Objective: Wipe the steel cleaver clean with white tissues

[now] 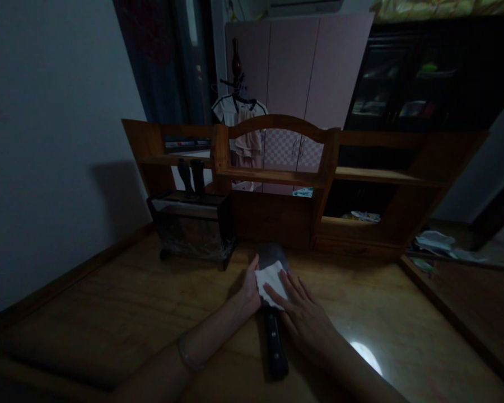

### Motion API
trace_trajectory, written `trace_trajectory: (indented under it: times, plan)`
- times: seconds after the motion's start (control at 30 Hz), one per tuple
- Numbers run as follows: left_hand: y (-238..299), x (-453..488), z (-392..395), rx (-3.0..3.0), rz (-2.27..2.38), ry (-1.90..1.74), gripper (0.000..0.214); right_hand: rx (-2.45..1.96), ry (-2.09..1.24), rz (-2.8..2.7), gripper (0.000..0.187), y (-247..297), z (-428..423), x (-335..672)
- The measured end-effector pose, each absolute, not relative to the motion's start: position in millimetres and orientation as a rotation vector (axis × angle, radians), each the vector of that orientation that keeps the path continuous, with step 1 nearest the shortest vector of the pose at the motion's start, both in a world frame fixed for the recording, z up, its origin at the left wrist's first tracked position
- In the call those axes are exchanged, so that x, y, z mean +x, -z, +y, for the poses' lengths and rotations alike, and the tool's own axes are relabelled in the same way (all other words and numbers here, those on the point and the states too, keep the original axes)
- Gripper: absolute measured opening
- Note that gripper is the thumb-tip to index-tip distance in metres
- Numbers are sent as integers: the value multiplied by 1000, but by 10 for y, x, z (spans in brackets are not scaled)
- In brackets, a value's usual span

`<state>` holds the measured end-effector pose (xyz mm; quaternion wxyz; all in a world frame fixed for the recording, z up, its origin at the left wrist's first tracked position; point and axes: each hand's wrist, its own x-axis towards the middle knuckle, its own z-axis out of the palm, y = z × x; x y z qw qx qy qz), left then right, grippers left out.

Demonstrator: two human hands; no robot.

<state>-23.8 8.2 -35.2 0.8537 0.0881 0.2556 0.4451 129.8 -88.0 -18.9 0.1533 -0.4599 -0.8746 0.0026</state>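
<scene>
A cleaver (276,350) with a black riveted handle points toward me, its broad grey blade (271,253) facing away. My left hand (249,286) grips the blade along its left side, the thumb up by the edge and the other fingers mostly hidden. Over the middle of the blade lies a white tissue (269,282). My right hand (299,307) rests on that tissue with its fingers stretched out and spread, pressing it against the metal. Neither hand is on the handle. A bracelet circles my left wrist.
A knife block (191,224) holding two black-handled tools stands at the back left of the wooden surface (121,313). Behind it runs a wooden shelf unit (273,178). A wall (59,140) is on the left, and a bright reflection shows at lower right. The room is dim.
</scene>
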Motion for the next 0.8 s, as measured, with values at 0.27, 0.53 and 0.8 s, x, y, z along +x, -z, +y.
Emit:
trace_trajectory:
  times: [0.27,0.53,0.8]
  plan:
    - [229,-217,22,253,506,-928,57,-1303,5,-2488,59,237,-827,1328]
    - [192,-213,0,331,427,-937,59,-1425,23,-2402,59,243,-724,1411]
    - [157,-217,-10,321,488,-947,63,-1386,123,-2335,52,245,-696,1431]
